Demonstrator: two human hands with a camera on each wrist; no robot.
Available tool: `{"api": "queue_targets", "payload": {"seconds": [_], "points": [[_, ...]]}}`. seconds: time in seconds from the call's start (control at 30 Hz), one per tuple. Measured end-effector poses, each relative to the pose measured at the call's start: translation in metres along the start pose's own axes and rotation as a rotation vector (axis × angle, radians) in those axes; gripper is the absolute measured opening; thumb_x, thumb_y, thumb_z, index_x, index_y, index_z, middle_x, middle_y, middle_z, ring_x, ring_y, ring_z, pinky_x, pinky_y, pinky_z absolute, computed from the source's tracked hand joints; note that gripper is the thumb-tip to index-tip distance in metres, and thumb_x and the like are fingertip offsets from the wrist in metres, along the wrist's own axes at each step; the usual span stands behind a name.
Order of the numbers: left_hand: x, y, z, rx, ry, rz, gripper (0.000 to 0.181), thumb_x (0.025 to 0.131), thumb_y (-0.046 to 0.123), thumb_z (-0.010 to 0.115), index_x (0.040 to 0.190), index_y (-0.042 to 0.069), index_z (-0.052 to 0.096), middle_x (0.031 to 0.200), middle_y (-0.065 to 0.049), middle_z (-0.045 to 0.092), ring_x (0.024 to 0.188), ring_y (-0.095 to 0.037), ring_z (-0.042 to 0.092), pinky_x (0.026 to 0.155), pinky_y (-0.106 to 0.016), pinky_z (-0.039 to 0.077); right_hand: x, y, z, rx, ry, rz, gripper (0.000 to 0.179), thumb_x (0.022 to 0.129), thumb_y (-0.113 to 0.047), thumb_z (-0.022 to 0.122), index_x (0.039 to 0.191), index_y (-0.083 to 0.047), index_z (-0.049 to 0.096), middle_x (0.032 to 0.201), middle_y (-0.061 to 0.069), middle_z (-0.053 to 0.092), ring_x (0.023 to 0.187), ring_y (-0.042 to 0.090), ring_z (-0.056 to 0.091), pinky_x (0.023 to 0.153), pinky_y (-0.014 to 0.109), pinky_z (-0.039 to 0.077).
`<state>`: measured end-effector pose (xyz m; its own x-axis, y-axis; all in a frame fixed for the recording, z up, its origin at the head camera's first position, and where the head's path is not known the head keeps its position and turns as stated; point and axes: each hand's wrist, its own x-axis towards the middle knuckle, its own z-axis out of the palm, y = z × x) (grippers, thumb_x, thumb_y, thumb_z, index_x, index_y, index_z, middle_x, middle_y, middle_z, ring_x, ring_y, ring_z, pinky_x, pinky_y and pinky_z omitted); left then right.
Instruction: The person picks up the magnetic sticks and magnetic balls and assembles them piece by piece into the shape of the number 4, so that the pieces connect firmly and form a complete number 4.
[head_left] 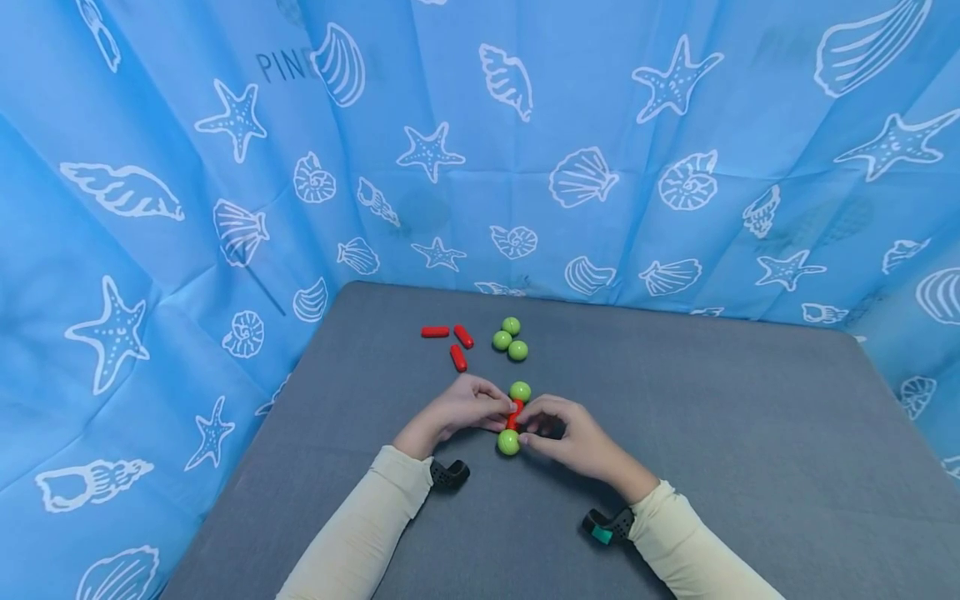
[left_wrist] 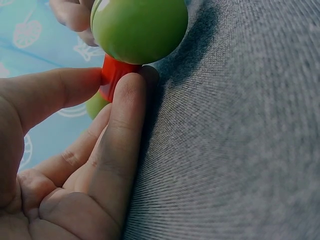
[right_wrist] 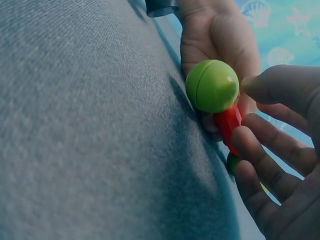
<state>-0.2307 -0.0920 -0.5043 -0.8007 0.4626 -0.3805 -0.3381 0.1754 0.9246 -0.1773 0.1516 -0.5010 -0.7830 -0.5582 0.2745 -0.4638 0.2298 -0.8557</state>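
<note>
A red rod stands between two green balls, a far ball and a near ball, joined in one line on the grey table. My left hand pinches the red rod between thumb and fingers, as the left wrist view shows from close by. From the other side my right hand comes up to the piece. Its thumb tip is at the side of the near ball, and its loosely bent fingers are beside the rod. A seam runs around the near ball.
Beyond the hands lie three loose red rods and, to their right, three green balls in a cluster. The grey table ends at a blue curtain printed with shells and starfish. Each wrist wears a dark band.
</note>
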Motion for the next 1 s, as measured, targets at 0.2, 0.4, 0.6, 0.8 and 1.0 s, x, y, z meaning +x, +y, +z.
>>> {"api": "queue_targets", "payload": {"seconds": [0.2, 0.4, 0.6, 0.8, 1.0], "points": [[0.0, 0.001, 0.001, -0.002, 0.001, -0.008, 0.021, 0.097, 0.012, 0.077, 0.115, 0.0, 0.077, 0.11, -0.011, 0.08, 0.09, -0.015, 0.079, 0.083, -0.033, 0.065, 0.0, 0.008, -0.006, 0.031, 0.025, 0.044, 0.018, 0.098, -0.003, 0.074, 0.116, -0.006, 0.074, 0.106, 0.01, 0.075, 0.088, 0.015, 0.069, 0.074, 0.028, 0.057], [-0.001, 0.003, 0.002, 0.005, 0.005, -0.009, 0.021, 0.096, 0.012, 0.077, 0.114, 0.001, 0.078, 0.11, -0.012, 0.08, 0.091, -0.017, 0.079, 0.084, -0.034, 0.065, 0.002, 0.013, -0.01, 0.058, 0.057, 0.096, 0.018, 0.1, -0.005, 0.073, 0.118, -0.005, 0.074, 0.102, 0.011, 0.077, 0.086, 0.015, 0.07, 0.073, 0.027, 0.058], [0.0, 0.004, 0.003, 0.018, 0.018, -0.018, 0.02, 0.096, 0.012, 0.078, 0.113, 0.002, 0.079, 0.11, -0.012, 0.08, 0.09, -0.017, 0.079, 0.083, -0.034, 0.065, 0.011, 0.02, -0.014, 0.053, 0.1, 0.112, 0.017, 0.1, -0.005, 0.072, 0.117, -0.002, 0.073, 0.102, 0.015, 0.077, 0.086, 0.017, 0.071, 0.073, 0.027, 0.058], [0.0, 0.003, 0.003, 0.026, 0.021, -0.016, 0.019, 0.096, 0.013, 0.079, 0.112, 0.003, 0.079, 0.109, -0.011, 0.08, 0.089, -0.017, 0.079, 0.082, -0.034, 0.065, 0.021, 0.023, -0.019, 0.035, 0.155, 0.168, 0.026, 0.101, -0.007, 0.071, 0.125, 0.001, 0.07, 0.11, 0.021, 0.074, 0.086, 0.02, 0.07, 0.067, 0.027, 0.056], [-0.001, 0.002, 0.002, 0.03, 0.014, -0.006, 0.019, 0.096, 0.014, 0.078, 0.111, 0.003, 0.078, 0.105, -0.01, 0.081, 0.084, -0.014, 0.078, 0.08, -0.033, 0.065, 0.031, 0.026, -0.02, -0.002, 0.098, 0.208, 0.035, 0.101, -0.009, 0.071, 0.134, 0.002, 0.067, 0.123, 0.02, 0.072, 0.092, 0.018, 0.07, 0.072, 0.027, 0.056]]}}
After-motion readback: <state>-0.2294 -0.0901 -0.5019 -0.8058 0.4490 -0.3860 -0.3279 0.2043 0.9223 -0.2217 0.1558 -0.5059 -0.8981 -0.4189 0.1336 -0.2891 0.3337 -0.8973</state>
